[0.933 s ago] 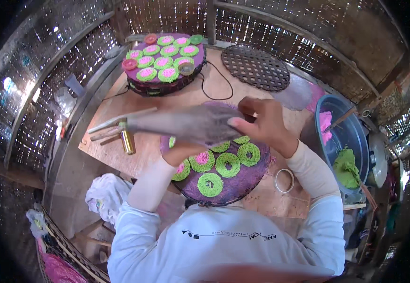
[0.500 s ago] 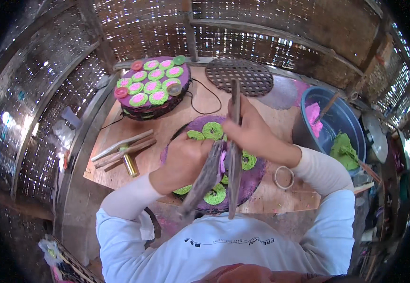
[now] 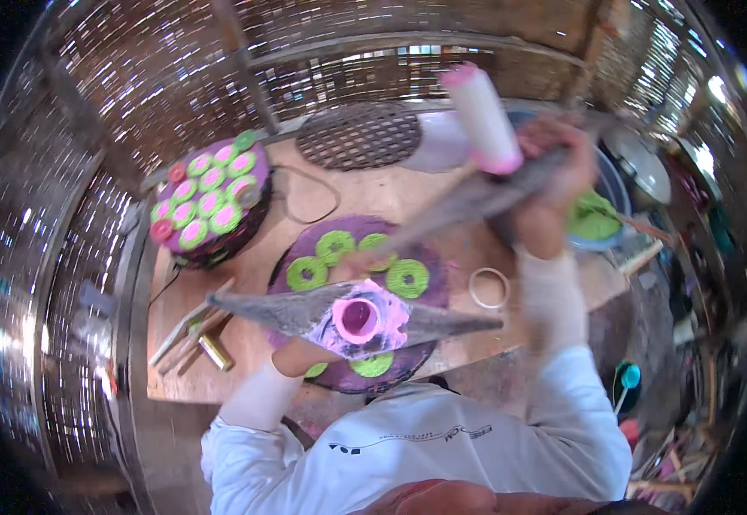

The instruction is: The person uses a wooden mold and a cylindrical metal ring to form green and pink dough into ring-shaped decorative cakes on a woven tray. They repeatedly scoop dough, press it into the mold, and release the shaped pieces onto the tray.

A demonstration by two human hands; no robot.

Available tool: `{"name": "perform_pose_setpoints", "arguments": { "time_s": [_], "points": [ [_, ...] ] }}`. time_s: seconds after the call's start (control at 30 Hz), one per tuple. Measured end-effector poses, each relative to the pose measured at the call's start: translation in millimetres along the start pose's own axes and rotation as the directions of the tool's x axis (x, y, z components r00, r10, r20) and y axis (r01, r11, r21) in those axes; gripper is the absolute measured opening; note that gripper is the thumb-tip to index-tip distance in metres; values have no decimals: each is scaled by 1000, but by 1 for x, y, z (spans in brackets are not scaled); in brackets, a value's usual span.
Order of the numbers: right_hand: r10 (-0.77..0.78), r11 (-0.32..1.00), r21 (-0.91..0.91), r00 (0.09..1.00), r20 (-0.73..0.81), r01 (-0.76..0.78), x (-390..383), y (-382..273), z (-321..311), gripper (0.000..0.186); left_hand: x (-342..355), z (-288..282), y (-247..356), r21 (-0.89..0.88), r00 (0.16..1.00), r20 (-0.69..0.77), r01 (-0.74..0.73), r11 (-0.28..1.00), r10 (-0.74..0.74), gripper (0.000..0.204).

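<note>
My left hand (image 3: 302, 354) is closed around the underside of a grey wooden press body (image 3: 283, 311), which hides most of the hand. Pink dough rims the round hole at the body's middle. In my right hand (image 3: 558, 159), raised to the right and blurred by motion, is the wooden press plunger (image 3: 485, 197). Its thick white cylinder has pink dough on both ends. Below the press lies a round purple mat (image 3: 429, 245) bearing several green dough rings (image 3: 408, 278); the press covers part of it.
At the left stands a purple-topped stack (image 3: 258, 193) with green and pink rounds and coloured discs. Sticks and a gold cylinder (image 3: 215, 352) lie before it. A lattice disc (image 3: 361, 142) is at the back, a white ring (image 3: 488, 288) right, and a blue tub (image 3: 621, 193) with green dough beyond.
The two press parts, held together before, are now apart. My right hand has lifted the plunger up and right. The press body has turned crosswise, its hole facing up. The view has shifted.
</note>
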State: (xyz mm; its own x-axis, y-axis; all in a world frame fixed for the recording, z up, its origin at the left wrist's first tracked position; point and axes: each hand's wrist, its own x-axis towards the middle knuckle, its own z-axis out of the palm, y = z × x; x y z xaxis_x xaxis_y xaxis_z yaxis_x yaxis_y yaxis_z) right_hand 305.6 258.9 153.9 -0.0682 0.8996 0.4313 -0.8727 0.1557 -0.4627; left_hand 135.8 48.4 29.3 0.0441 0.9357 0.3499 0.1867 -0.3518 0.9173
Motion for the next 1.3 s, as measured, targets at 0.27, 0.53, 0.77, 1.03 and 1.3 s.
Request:
{"name": "perform_pose_setpoints", "arguments": {
  "time_s": [0.27,0.53,0.77,1.03,1.3],
  "points": [
    [406,878,-441,779,478,-187,-19,71,-52,31,84,-9,17,660,129,-665,-360,659,736,28],
    [812,-491,159,384,439,856,184,28,-203,15,59,-9,2,622,131,-783,202,757,609,27],
    [934,-289,51,270,233,956,178,-2,-241,11,92,78,17,433,278,-901,535,725,332,31],
    [869,-404,-71,407,280,912,224,-63,-179,12,123,94,21,658,366,-745,268,704,558,51],
    [860,-416,-80,421,289,906,295,-12,-235,12,149,93,13,492,280,-854,157,856,439,55]
  ]
}}
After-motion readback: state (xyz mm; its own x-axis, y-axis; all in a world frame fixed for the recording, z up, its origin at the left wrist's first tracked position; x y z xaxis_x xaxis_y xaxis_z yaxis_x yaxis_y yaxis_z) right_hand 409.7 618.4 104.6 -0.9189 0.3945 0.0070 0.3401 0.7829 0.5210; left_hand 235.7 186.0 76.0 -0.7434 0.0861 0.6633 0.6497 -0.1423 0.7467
